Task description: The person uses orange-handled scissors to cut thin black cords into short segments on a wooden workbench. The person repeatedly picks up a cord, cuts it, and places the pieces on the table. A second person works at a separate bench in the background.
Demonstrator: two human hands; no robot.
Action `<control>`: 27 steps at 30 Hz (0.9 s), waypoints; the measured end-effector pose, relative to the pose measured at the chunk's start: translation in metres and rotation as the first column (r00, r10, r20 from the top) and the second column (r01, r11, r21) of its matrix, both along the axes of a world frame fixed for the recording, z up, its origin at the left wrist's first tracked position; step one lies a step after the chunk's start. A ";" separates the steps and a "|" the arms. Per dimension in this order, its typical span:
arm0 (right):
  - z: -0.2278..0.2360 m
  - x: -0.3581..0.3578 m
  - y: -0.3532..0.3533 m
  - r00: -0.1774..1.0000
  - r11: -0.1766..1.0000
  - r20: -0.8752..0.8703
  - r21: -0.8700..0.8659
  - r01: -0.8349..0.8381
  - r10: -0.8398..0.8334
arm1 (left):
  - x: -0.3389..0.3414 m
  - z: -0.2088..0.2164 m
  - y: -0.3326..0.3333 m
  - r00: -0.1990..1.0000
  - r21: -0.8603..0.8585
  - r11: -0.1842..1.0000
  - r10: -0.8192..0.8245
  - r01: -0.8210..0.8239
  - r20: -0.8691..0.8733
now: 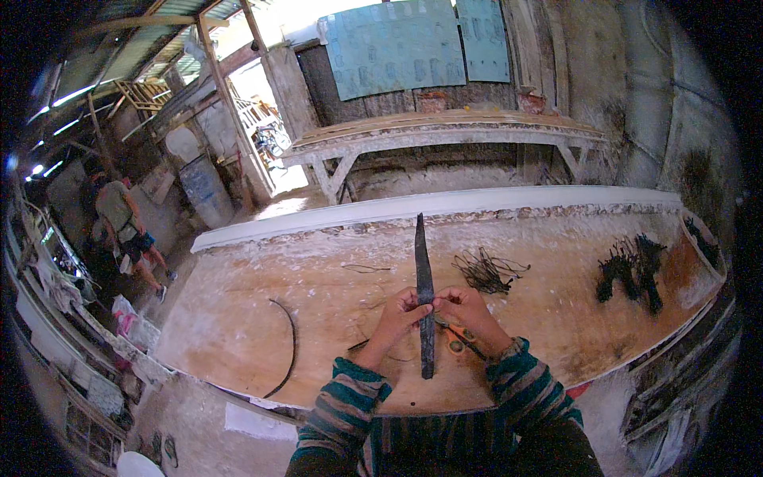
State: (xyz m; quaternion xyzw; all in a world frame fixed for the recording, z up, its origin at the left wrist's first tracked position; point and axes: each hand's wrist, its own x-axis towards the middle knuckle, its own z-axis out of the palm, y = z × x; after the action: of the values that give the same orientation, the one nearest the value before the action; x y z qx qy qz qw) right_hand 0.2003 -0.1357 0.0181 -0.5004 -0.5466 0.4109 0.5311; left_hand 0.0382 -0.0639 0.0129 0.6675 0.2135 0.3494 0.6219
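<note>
A long, flat, dark strip (423,258), tapering toward its far end, stands out lengthwise in front of me above the wooden work table. My left hand (401,316) grips it near the middle, thumb across its face. My right hand (470,312) is closed in a pinch at the strip's right edge; whatever lies between those fingertips is too small to make out. Under the right hand lie orange-handled scissors (455,342), partly covered by it. Just beyond sits a loose bundle of thin dark cords (486,272).
Thicker dark bundles (632,272) lie at the table's right end. A curved dark strip (292,338) rests at the left, and a thin loop of cord (366,268) farther in. A white raised edge (445,204) borders the far side. A person (127,219) stands at the far left.
</note>
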 end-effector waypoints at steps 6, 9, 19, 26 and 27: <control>-0.003 -0.002 0.002 0.999 0.999 -0.011 0.018 0.042 -0.042 | 0.002 -0.009 0.004 1.000 -0.003 1.000 -0.011 0.011 0.009; -0.008 -0.001 0.004 0.998 0.998 -0.023 0.026 0.061 -0.061 | 0.002 -0.011 0.004 1.000 -0.028 0.999 -0.022 0.022 0.001; -0.010 -0.006 0.004 0.939 0.957 0.238 0.208 0.200 -0.248 | 0.005 -0.012 -0.004 0.990 0.136 0.985 0.118 -0.107 -0.074; -0.008 -0.008 0.003 0.906 0.932 0.299 0.296 0.209 -0.299 | 0.007 -0.011 -0.001 0.991 0.381 0.918 0.132 -0.113 -0.023; -0.009 -0.009 0.002 0.910 0.937 0.294 0.278 0.212 -0.293 | 0.007 -0.009 -0.002 0.993 0.412 0.907 0.114 -0.092 -0.030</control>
State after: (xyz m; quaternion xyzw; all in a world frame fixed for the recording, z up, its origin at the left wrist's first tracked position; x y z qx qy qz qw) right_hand 0.1914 -0.1336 0.0092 -0.5613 -0.6034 0.1794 0.5373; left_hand 0.0451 -0.0654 0.0039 0.7798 0.1870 0.4009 0.4430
